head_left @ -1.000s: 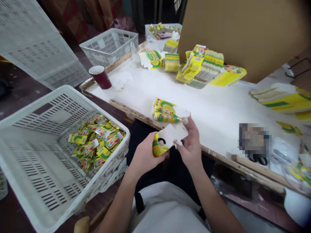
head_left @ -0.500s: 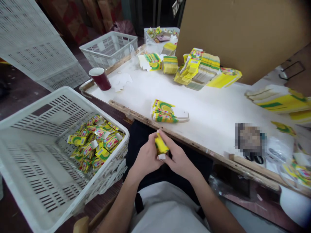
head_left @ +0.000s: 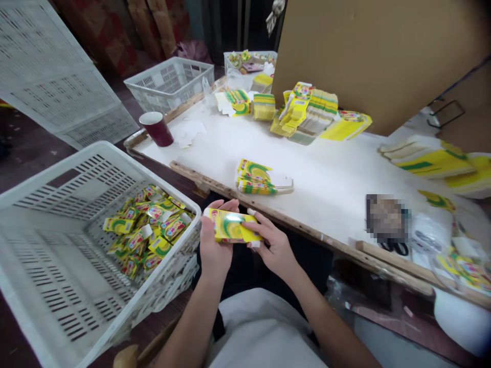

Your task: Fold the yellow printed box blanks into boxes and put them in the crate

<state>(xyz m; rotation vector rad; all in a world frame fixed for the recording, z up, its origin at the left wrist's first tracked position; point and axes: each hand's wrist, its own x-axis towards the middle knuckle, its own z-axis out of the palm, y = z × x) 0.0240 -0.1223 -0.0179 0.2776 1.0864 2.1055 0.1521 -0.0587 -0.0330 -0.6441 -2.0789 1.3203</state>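
Note:
A small yellow and green printed carton [head_left: 229,226] lies between my two hands over my lap, its broad face turned up and flaps showing at its right end. My left hand [head_left: 218,250] wraps around the left end, thumb on the near side and fingers beyond. My right hand [head_left: 274,246] pinches the right end, with fingertips on a yellow flap. Just beyond, near the table edge, a small stack of flat cartons [head_left: 255,177] rests on the white table [head_left: 322,191]. To the left, folded cartons [head_left: 149,227] fill part of a white plastic crate [head_left: 28,204].
A maroon mug [head_left: 157,130] stands at the table's left corner. Stacks of flat cartons [head_left: 312,110] sit at the back before a large cardboard sheet [head_left: 368,61]. Black-handled scissors [head_left: 395,248] and a plastic bag [head_left: 431,232] lie right. Another crate [head_left: 169,82] stands behind.
The carton has turned from on end to lying broad face up and moved left. My left hand has opened out around its left end; my right hand has shifted to the flap end.

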